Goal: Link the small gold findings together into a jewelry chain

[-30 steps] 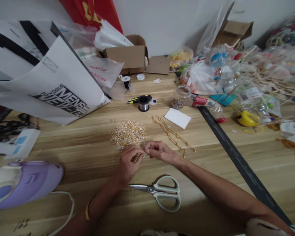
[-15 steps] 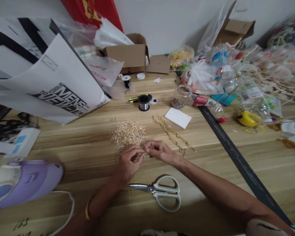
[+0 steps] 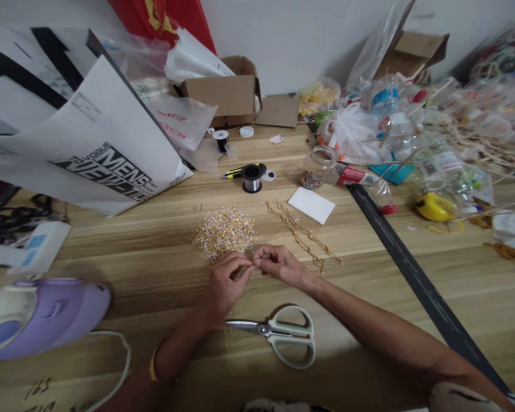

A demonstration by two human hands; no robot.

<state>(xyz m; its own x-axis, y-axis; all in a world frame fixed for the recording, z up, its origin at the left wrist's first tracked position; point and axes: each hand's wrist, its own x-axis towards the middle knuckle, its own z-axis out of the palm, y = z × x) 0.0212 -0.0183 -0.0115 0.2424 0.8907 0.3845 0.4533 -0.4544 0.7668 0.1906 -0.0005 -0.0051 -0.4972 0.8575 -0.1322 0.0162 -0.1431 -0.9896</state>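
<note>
My left hand (image 3: 228, 281) and my right hand (image 3: 281, 266) meet fingertip to fingertip over the table, both closed in a pinch. Whatever sits between the fingertips is too small to make out. Just beyond my left hand lies a heap of small gold and white beads or links (image 3: 224, 232). Gold beaded chains (image 3: 298, 232) stretch across the wood beyond my right hand. Nearer to me, scissors (image 3: 278, 335) with pale handles rest on the table, blades pointing left. A thin line hangs faintly below my left hand.
A wire spool (image 3: 252, 178), a utility knife (image 3: 234, 171), a folded white paper (image 3: 311, 205) and a jar of beads (image 3: 318, 167) stand farther back. Left are a large white bag (image 3: 107, 143) and a purple iron (image 3: 55, 315). Plastic bottles and a yellow tape measure (image 3: 435, 207) crowd the right.
Almost nothing differs. Both hands keep their pinch in the same spot, and the view has shifted very slightly.
</note>
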